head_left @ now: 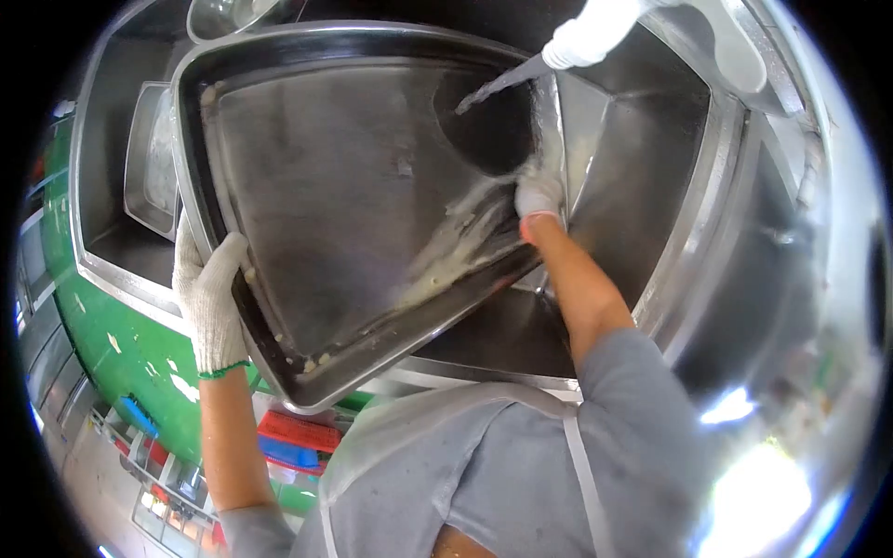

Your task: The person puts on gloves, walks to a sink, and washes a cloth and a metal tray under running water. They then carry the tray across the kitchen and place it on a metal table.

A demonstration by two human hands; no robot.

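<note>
A large dark metal tray is tilted over a steel sink, with whitish residue along its rim and smeared across its lower right. My left hand, in a white knit glove with a green cuff, grips the tray's left edge. On the tray's right side is my right hand, gloved in white with an orange-red cuff. Its fingers are bunched and partly blurred against the surface; what they hold, if anything, cannot be made out. Water runs from a white spout onto the tray's upper right.
The steel sink extends to the right of the tray. A smaller metal pan lies in the left basin, and a metal bowl is at the top. Red and blue baskets are on the green floor below.
</note>
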